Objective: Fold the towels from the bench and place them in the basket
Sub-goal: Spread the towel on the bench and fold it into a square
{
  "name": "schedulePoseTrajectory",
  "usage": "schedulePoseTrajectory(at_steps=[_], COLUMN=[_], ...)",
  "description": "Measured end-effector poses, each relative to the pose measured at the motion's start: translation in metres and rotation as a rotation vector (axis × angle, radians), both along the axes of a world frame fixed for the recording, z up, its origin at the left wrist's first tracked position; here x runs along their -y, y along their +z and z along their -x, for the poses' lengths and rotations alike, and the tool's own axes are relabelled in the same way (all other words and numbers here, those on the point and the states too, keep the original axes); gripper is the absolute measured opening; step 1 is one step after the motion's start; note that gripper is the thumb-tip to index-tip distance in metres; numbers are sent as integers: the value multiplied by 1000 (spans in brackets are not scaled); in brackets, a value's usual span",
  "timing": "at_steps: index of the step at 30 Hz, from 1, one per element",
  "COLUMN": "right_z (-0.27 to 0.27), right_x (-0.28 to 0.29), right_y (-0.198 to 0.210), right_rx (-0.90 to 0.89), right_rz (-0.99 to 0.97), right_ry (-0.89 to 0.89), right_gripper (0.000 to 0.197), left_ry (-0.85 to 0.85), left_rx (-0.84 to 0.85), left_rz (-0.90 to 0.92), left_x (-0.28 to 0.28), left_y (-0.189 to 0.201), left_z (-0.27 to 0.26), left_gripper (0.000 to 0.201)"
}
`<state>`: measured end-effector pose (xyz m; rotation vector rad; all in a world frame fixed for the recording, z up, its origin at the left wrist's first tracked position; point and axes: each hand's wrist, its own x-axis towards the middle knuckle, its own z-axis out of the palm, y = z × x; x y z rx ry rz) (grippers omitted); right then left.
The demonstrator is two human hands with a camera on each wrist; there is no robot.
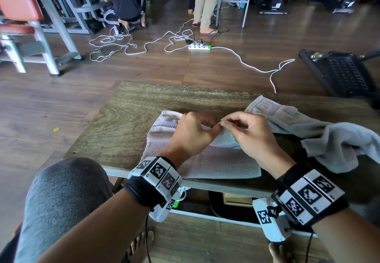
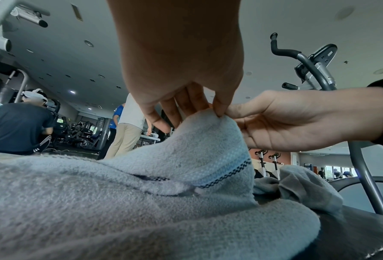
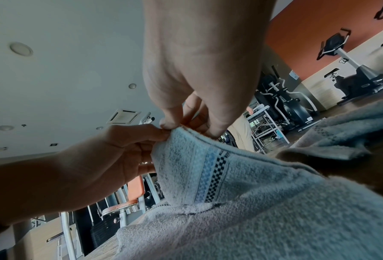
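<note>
A pale grey towel [image 1: 216, 165] with a blue and black checked band lies on the wooden bench [image 1: 127, 122] in front of me. One corner of the towel [image 2: 208, 133] [image 3: 186, 158] is lifted off the rest. My left hand [image 1: 192, 133] [image 2: 218, 110] and my right hand [image 1: 246, 131] [image 3: 170, 123] meet at that corner, and both pinch it between thumb and fingers. A second grey towel [image 1: 320, 135] lies crumpled on the bench to the right. No basket shows in any view.
White cables and a power strip [image 1: 199, 46] lie on the floor beyond the bench. Two people [image 1: 207, 3] stand and crouch further back near gym machines. A black metal frame [image 1: 345, 73] sits on the floor at right. My knee [image 1: 65, 197] is at left.
</note>
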<state>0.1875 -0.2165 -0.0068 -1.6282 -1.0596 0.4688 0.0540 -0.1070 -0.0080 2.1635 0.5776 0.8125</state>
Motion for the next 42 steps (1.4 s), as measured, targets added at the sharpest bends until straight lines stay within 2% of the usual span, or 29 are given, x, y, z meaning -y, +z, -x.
schedulePoseTrajectory(at_steps=[3, 7, 11, 15, 20, 23, 28, 32, 38, 40, 42], right_z=[2, 2, -1, -3, -10, -21, -50, -64, -78, -81, -83], right_x=[1, 2, 5, 8, 18, 23, 32, 39, 47, 51, 53], right_y=[3, 6, 9, 15, 25, 27, 23, 16, 7, 5, 4], right_rx=[74, 131, 159, 171, 133, 123, 27, -21, -47, -45, -41], right_rz=[-6, -10, 3, -44, -121, -162, -206, -151, -109, -103, -84], right_ry=[10, 33, 54, 55, 41, -33, -254, -403, -519, -538, -546], right_gripper=[4, 8, 11, 9, 10, 10, 11, 11, 11, 9, 8], left_ry=[-108, -196, -213, -206, -199, -179, -126, -25, 96, 106, 95], left_rx=[17, -22, -73, -136, -209, -206, -182, -242, -268, -255, -247], left_rz=[36, 59, -106, -221, -211, -277, -362, -460, -528, -499, -395], left_x=[0, -5, -12, -17, -21, -25, -39, -53, -59, -61, -62], left_y=[2, -3, -3, 5, 0, 2, 13, 10, 13, 14, 16], left_z=[1, 2, 5, 13, 22, 27, 42, 50, 66, 70, 73], left_gripper=[29, 35, 42, 31, 28, 30, 24, 35, 27, 21, 14])
